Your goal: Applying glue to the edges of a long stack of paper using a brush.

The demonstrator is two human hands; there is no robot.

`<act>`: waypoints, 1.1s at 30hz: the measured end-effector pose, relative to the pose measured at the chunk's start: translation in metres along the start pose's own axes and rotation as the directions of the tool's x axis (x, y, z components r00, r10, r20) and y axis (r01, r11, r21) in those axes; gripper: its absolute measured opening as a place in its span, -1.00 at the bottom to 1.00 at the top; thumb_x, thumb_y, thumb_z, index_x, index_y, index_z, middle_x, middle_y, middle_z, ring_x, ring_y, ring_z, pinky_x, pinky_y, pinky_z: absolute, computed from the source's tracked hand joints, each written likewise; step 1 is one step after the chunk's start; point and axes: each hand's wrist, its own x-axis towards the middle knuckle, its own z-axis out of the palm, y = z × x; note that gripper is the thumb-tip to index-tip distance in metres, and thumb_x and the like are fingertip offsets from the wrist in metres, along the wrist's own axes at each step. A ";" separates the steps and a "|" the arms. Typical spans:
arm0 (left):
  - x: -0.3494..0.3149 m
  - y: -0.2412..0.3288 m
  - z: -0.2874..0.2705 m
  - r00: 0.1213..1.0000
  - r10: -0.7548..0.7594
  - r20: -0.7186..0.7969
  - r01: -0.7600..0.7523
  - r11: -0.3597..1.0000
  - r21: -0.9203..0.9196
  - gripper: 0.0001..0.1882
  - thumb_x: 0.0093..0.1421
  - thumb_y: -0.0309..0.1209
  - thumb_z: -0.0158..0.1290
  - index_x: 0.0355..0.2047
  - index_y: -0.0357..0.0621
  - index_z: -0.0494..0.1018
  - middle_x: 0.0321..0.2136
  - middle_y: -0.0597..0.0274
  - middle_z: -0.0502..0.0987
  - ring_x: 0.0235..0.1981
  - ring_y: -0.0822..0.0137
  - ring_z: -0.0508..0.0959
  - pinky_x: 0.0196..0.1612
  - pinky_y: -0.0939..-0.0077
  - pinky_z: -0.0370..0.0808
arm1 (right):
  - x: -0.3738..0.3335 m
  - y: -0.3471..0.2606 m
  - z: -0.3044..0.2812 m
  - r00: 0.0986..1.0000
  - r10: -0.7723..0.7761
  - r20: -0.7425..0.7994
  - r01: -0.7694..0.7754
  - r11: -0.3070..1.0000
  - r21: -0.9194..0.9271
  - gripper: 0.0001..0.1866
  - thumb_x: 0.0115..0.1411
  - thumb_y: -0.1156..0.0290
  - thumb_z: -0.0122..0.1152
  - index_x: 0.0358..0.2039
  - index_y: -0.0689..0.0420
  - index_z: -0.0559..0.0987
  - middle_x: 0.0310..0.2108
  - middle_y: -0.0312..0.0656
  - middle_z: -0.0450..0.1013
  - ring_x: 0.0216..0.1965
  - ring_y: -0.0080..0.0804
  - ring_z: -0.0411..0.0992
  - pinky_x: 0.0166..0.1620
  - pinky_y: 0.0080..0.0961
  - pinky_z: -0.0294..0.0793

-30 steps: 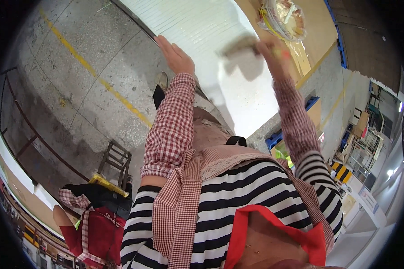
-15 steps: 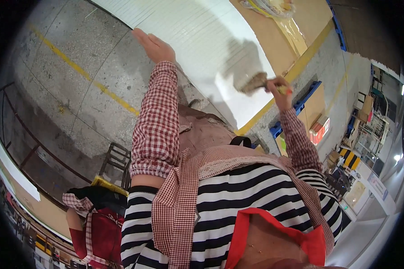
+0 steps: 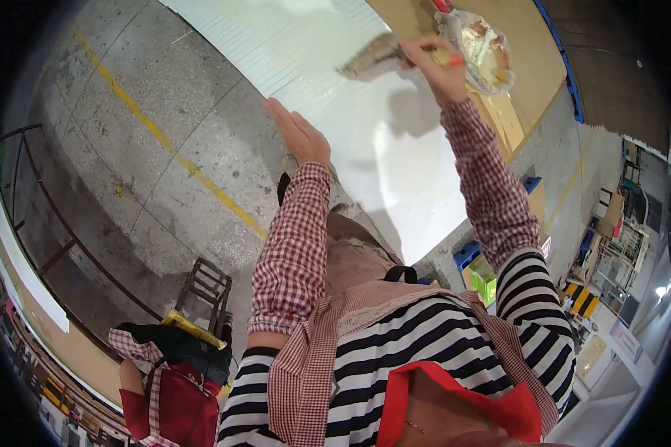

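- Over the long, glossy white sheet [image 3: 425,179], the right hand [image 3: 441,78] holds a brown, wide-bristled brush [image 3: 373,56], fingers closed round its yellow-and-red handle; whether the bristles touch down, I cannot tell.
- Well apart from it, the left hand [image 3: 306,140] is flat, fingers extended, at the sheet's left edge – contact there is unclear.
- Likely light, the brush should have a stiff handle and softer, yielding bristles; the handle is the place to grip, perhaps slippery if wet.
- Its long axis runs crosswise over the sheet – bristles leftward and slightly downward in view, handle rightward.
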 end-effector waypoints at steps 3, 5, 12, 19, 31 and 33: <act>0.002 0.003 0.003 1.000 -0.009 0.020 0.008 1.000 0.011 -0.44 0.36 -0.28 -0.50 0.27 -0.35 -0.21 0.31 -0.11 -0.23 0.34 0.04 -0.19 0.33 0.28 -0.21 | 0.028 0.008 0.009 0.999 -0.033 0.025 0.033 0.999 0.034 -0.86 0.04 0.44 0.31 -0.47 0.24 0.57 -0.52 -0.27 0.48 -0.48 -0.58 0.45 -0.40 -0.67 0.47; 0.003 0.005 0.004 1.000 0.003 0.021 -0.002 1.000 -0.011 -0.44 0.36 -0.28 -0.50 0.27 -0.37 -0.21 0.30 -0.16 -0.25 0.33 0.00 -0.21 0.33 0.24 -0.20 | 0.030 0.019 0.003 0.999 0.012 0.038 -0.008 0.995 -0.098 -0.83 0.01 0.41 0.34 -0.47 0.23 0.57 -0.51 -0.29 0.49 -0.49 -0.60 0.44 -0.40 -0.71 0.45; 0.006 0.004 0.003 0.999 0.033 0.015 -0.033 0.999 -0.005 -0.43 0.36 -0.28 -0.48 0.26 -0.39 -0.22 0.29 -0.20 -0.27 0.33 -0.04 -0.23 0.32 0.18 -0.19 | -0.064 0.029 -0.080 0.991 0.131 0.031 -0.103 0.885 -0.453 -0.87 0.06 0.44 0.29 -0.49 0.22 0.56 -0.50 -0.34 0.49 -0.44 -0.65 0.40 -0.32 -0.68 0.40; 0.005 0.006 0.005 0.999 0.016 0.033 -0.016 1.000 0.002 -0.44 0.35 -0.30 -0.47 0.27 -0.37 -0.21 0.30 -0.17 -0.26 0.33 -0.03 -0.23 0.33 0.20 -0.20 | 0.004 0.011 -0.021 1.000 -0.006 -0.018 0.004 0.994 -0.108 -0.91 0.06 0.47 0.27 -0.48 0.22 0.57 -0.47 -0.34 0.49 -0.42 -0.65 0.40 -0.32 -0.72 0.39; 0.006 0.008 0.002 0.999 0.032 0.020 -0.032 0.999 0.015 -0.44 0.35 -0.32 -0.45 0.25 -0.42 -0.21 0.29 -0.21 -0.26 0.33 -0.05 -0.22 0.33 0.19 -0.19 | -0.070 0.022 -0.085 0.981 0.192 0.005 -0.183 0.942 -0.282 -0.91 0.04 0.49 0.27 -0.49 0.25 0.57 -0.53 -0.35 0.48 -0.46 -0.70 0.37 -0.37 -0.73 0.38; 0.004 0.013 0.004 0.999 -0.012 0.031 0.012 1.000 -0.005 -0.44 0.35 -0.32 -0.46 0.26 -0.40 -0.21 0.29 -0.21 -0.25 0.33 -0.05 -0.22 0.33 0.18 -0.19 | -0.050 0.010 -0.065 0.993 0.120 -0.002 -0.118 0.972 -0.201 -0.90 0.05 0.48 0.27 -0.48 0.25 0.58 -0.51 -0.35 0.48 -0.45 -0.71 0.38 -0.36 -0.73 0.38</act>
